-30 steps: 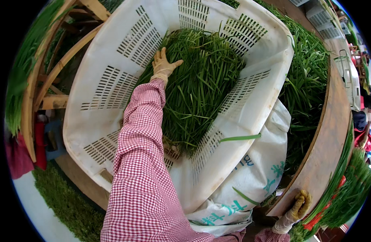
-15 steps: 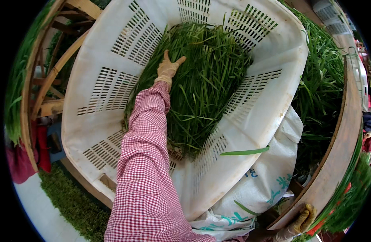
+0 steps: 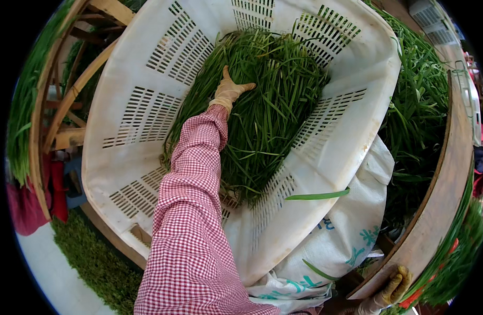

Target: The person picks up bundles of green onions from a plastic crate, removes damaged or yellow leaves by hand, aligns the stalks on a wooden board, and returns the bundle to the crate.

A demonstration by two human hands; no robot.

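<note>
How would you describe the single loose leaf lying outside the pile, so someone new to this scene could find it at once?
Start at the big white slotted plastic basket filled with long green leaves, where the gloved left hand rests. Follow its right wall down to the lower rim above the white woven sack. There one flat green leaf lies crosswise alone on bare white plastic, apart from the heap.

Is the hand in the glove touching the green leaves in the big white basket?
Touching. The head view shows the left hand pressed flat on the green leaves piled inside the white basket.
</note>
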